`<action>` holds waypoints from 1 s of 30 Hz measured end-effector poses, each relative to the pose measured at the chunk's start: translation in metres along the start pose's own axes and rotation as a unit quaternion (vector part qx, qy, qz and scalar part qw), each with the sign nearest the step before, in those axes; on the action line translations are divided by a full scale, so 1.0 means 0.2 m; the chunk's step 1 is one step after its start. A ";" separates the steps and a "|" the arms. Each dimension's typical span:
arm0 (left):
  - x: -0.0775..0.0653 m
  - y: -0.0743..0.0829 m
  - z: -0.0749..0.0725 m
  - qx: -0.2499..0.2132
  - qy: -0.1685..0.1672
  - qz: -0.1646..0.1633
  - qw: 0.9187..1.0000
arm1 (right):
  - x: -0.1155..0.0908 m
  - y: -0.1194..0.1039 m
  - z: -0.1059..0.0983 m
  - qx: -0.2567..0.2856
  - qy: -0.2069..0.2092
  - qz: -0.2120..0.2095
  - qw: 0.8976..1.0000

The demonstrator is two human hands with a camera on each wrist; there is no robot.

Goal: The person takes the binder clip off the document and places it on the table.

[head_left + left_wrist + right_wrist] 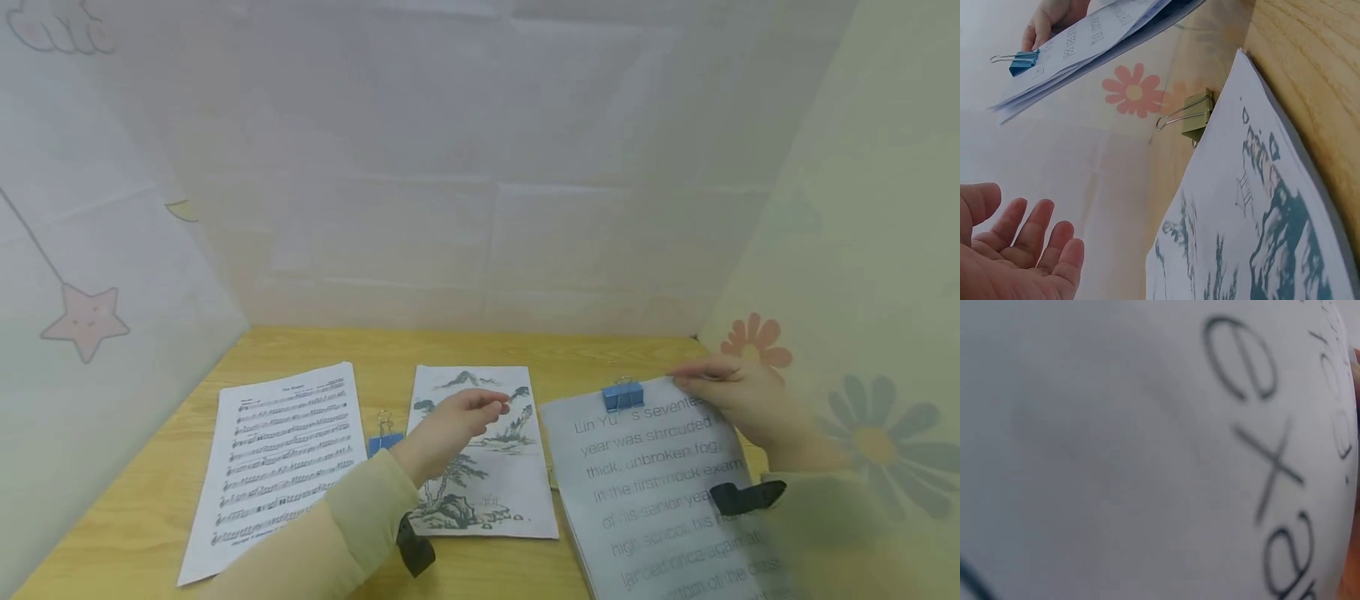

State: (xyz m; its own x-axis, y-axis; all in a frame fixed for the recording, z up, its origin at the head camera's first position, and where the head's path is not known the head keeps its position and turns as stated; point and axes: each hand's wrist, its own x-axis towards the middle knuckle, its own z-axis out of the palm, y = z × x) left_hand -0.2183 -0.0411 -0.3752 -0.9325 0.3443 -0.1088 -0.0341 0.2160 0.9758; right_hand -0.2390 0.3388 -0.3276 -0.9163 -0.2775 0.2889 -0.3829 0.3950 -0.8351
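Note:
A stack of printed text sheets (652, 492) is tilted up off the table at the right, a blue binder clip (623, 396) on its top edge. My right hand (738, 404) pinches the stack's top right corner, thumb on the printed face. In the right wrist view the printed paper (1116, 456) fills nearly everything. Held above the ink landscape sheets (480, 467), my left hand (453, 425) is empty; its fingers (1035, 225) are loosely bent and apart in the left wrist view. An olive binder clip (1197, 115) stands beside the landscape stack.
Sheet music (288, 467) lies on the wooden table (600, 358) at the left. Between it and the landscape sheets is another blue binder clip (385, 442), partly behind my left wrist. Pale printed sheeting (480, 183) walls off the back and both sides.

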 end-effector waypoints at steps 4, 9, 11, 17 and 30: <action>-0.01 0.03 -0.04 0.013 0.002 0.016 1.000 | 0.03 -0.02 0.08 -0.001 -0.004 0.018 1.000; -0.02 0.07 -0.07 0.029 0.014 0.031 0.999 | 0.06 -0.05 0.16 0.011 -0.017 0.032 0.999; -0.02 0.09 -0.09 0.043 0.021 0.039 0.998 | 0.07 -0.06 0.20 0.006 -0.019 0.042 0.999; -0.03 0.18 -0.14 0.071 0.039 0.065 0.995 | 0.09 -0.10 0.31 0.022 -0.022 0.063 0.998; -0.02 0.32 -0.11 0.186 0.027 0.085 0.979 | 0.08 -0.17 0.54 0.112 -0.011 0.069 0.991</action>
State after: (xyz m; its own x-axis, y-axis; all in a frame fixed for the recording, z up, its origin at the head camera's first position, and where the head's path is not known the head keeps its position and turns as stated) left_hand -0.2240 -0.0487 -0.3082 -0.9313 0.3577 0.0685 0.2465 0.4806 0.8416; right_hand -0.2278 0.2271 -0.3459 -0.9544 -0.2546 0.1556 -0.2156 0.2278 -0.9495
